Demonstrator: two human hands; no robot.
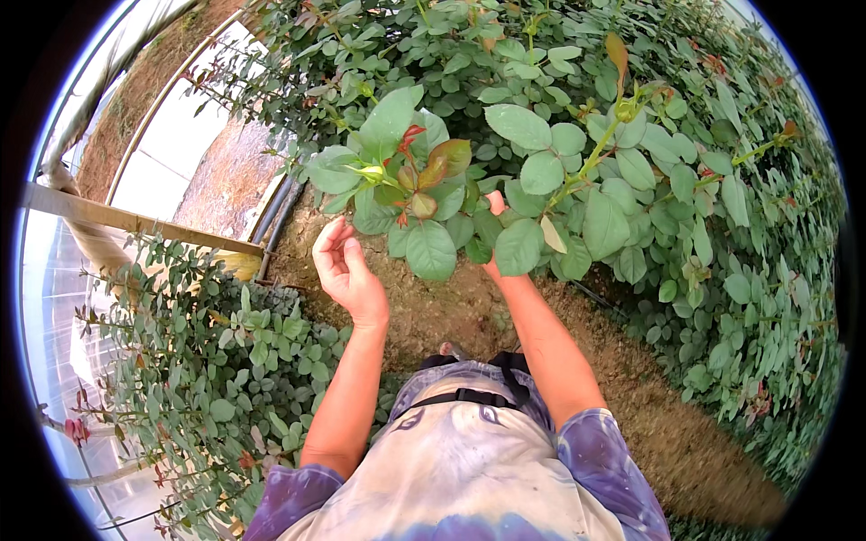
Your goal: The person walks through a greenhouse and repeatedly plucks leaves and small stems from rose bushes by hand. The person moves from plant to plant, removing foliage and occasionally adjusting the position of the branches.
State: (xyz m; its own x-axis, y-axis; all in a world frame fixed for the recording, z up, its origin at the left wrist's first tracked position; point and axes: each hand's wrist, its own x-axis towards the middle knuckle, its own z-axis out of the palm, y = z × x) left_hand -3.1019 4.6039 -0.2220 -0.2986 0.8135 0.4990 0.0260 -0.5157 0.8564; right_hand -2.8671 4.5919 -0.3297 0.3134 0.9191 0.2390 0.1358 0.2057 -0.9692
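Observation:
My left hand (348,270) is raised palm inward at the left edge of a leafy rose shoot, its fingers loosely curled and apart, with nothing seen in them. On that shoot are a pale green rosebud (371,174), reddish young leaves (441,162) and broad green leaves (431,250). My right hand (496,203) reaches in among the rose foliage; leaves cover most of it, and whether it grips a stem cannot be seen. Up to the right of it, a thick green rose stem (590,164) rises to another green bud (626,110).
Dense rose bushes (737,284) fill the top and right. More bushes (223,379) grow at lower left beside plastic sheeting (61,270). A wooden rail (149,226) and dark pipes (276,216) lie at left. A dirt path (433,304) runs under me.

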